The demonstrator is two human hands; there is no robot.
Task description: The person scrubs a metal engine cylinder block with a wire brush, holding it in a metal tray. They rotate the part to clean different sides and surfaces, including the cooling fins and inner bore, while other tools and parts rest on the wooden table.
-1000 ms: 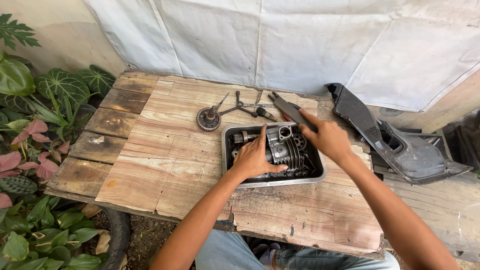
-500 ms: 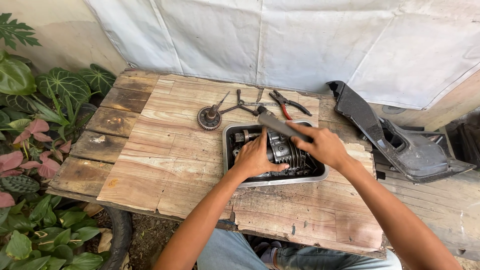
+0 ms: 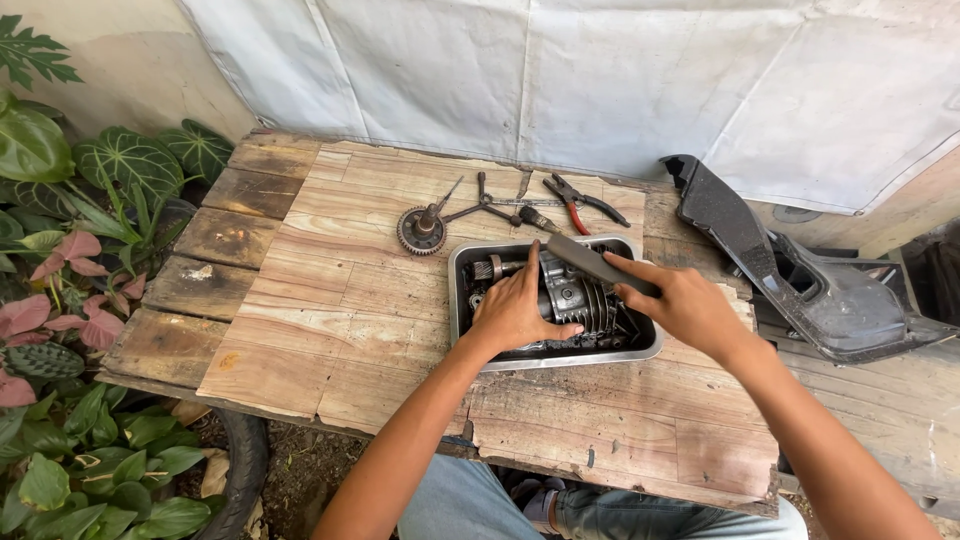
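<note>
Right hand point(image 3: 690, 305) is now closed around the rear end of a flat dark bar-shaped tool point(image 3: 598, 264), and that tool has swung since a second ago: then it sat higher, angled off toward the tray's far right corner, now it lies lower and flatter across the far side of the metal tray point(image 3: 555, 358), its free end pointing to the tray's far left, over the engine part point(image 3: 578, 300). Whether the tip actually touches the part, cannot tell. Left hand point(image 3: 518, 312) has hardly moved: fingers spread, palm pressed down on the near-left side of the finned grey engine part inside the tray, thumb stretched along its near edge, holding it steady. The part sits in the middle of the tray with dark oily residue around it. So the change reads as the tool being brought into working position on the part while the other hand braces it. Beyond the tray's far edge lie a toothed gear with shaft point(image 3: 421, 229), a cross wrench point(image 3: 485, 204) and red-handled pliers point(image 3: 572, 203), all untouched on the wooden table point(image 3: 330, 300). Right of the tray, off the table, rests a black plastic vehicle panel point(image 3: 800, 290).
</note>
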